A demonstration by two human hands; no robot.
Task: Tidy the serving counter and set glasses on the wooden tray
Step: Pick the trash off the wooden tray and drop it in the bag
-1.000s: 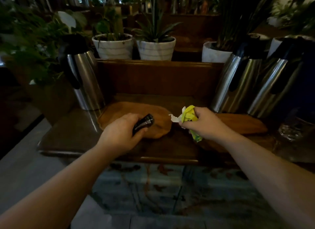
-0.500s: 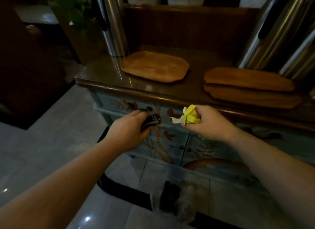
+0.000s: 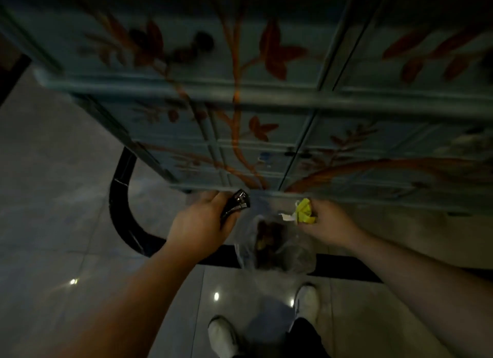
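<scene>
Dim shot, pretty blurry. Painted blue cabinet [image 3: 266, 96] with orange branches and leaves fills the top, doors and drawers split by raised trim. Grey glossy floor tiles [image 3: 53, 224] below with a few light glints. A black curved band [image 3: 120, 197] runs across the floor by the cabinet's base. Two white shoes [image 3: 222, 336] at the bottom edge.

You have two hands in view: your left hand [image 3: 200, 221] grips one small dark object [image 3: 238, 203], your right hand [image 3: 326, 225] grips one crumpled yellow wrapper [image 3: 304, 212]. Below them sits one clear plastic bag [image 3: 277, 244]. You can count two white shoes [image 3: 222, 336] and one painted cabinet [image 3: 266, 104].
</scene>
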